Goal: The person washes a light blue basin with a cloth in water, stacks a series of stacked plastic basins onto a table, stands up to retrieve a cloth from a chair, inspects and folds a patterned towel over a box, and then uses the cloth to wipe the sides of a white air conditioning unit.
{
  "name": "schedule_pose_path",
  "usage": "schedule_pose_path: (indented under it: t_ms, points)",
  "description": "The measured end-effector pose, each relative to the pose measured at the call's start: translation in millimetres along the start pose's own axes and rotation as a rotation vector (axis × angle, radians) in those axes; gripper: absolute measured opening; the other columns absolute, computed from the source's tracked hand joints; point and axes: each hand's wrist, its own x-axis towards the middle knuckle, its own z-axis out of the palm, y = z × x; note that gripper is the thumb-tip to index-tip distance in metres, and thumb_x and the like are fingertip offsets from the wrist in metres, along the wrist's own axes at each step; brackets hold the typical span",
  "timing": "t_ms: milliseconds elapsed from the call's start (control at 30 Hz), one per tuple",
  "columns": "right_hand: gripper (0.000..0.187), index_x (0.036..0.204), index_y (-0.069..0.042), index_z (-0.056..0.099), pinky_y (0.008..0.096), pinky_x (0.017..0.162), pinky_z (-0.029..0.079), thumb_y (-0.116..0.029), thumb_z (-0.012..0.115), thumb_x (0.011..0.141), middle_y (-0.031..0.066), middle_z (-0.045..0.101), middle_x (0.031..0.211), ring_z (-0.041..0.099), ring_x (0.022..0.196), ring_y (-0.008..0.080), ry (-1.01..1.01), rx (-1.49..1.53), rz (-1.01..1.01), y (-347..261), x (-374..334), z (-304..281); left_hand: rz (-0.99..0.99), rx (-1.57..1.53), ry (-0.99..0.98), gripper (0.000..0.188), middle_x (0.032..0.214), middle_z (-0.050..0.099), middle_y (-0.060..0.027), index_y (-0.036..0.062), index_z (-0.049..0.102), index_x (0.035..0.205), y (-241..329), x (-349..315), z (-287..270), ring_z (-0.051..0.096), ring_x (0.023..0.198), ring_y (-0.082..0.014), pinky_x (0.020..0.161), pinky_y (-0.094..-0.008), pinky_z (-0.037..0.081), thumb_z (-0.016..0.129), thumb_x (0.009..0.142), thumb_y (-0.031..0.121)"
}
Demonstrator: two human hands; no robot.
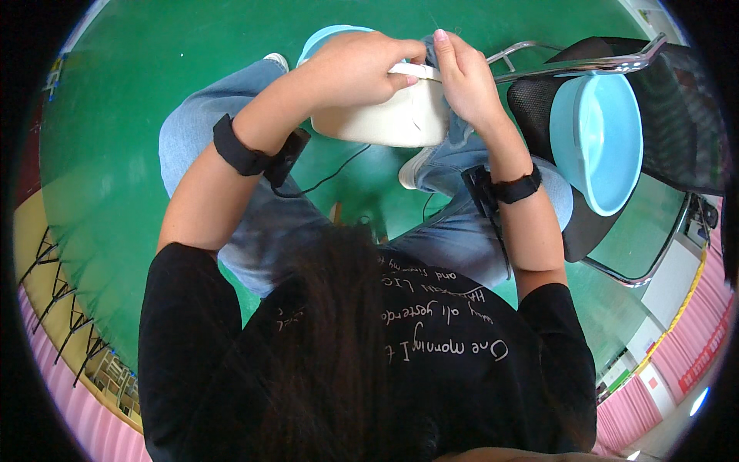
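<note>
Shirt (454, 369), black, is nearest, worn by the seated person; jeans (196, 131) extend forward on both sides. Each wrist carries a strap (239, 146).

Left hand (358, 68): fingers and thumb closed on the tub's white rim. Right hand (467, 81): thumb extended, palm beside the cloth; the other fingers are hidden, so its degree of closure cannot be told.

Tub (377, 127), cream, is located ahead of the person, between the legs. A thin dark mark shows on its wall. Whether anything supports it from below cannot be determined. Cloth (459, 132), blue-grey, lies along its right side.

Status, by judgement: work in progress. Done: tub gripped, cloth positioned against it. Left: release of both. How much of the tub has been worked cannot be told.

Beyond: a blue bowl (314, 41), partly covered by the left hand. To the right: a chair (681, 119) bearing a blue basin (566, 146). Floor (115, 138): green.
</note>
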Motion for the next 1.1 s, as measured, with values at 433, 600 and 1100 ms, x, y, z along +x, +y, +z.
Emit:
schedule_pose_path:
  t_ms: [433, 600, 1100]
  points:
    - [0.044, 0.085, 0.0, 0.058, 0.0503, 0.065, 0.047, -0.034, 0.036, 0.101, 0.0256, 0.062, 0.074, 0.06, 0.072, 0.0456, 0.059, -0.025, -0.025, -5, -6, 10, 0.14, 0.199, -0.004, 0.032, 0.074, 0.065, -0.0173, 0.0066, 0.054, 0.111, 0, 3, 8, 0.063, 0.068, -0.0368, 0.061, -0.0444, 0.049, 0.058, 0.09, 0.03]
    - [0.043, 0.085, 0.0, 0.057, 0.0507, 0.066, 0.047, -0.034, 0.037, 0.101, 0.0259, 0.061, 0.073, 0.06, 0.072, 0.0455, 0.06, -0.015, -0.034, -4, -9, 15, 0.197, 0.337, 0.085, 0.041, 0.069, 0.066, -0.0162, 0.0042, 0.056, 0.109, -3, 4, 19, 0.064, 0.062, -0.0353, 0.059, -0.0423, 0.05, 0.058, 0.09, 0.04]
    - [0.044, 0.087, 0.001, 0.058, 0.0472, 0.065, 0.047, -0.035, 0.037, 0.102, 0.0241, 0.06, 0.07, 0.06, 0.07, 0.0441, -0.027, 0.056, 0.005, -9, -10, 9, 0.268, 0.327, 0.108, 0.035, 0.072, 0.066, -0.0126, 0.0098, 0.067, 0.089, 1, 1, 7, 0.064, 0.066, -0.0327, 0.06, -0.0414, 0.05, 0.058, 0.089, 0.044]
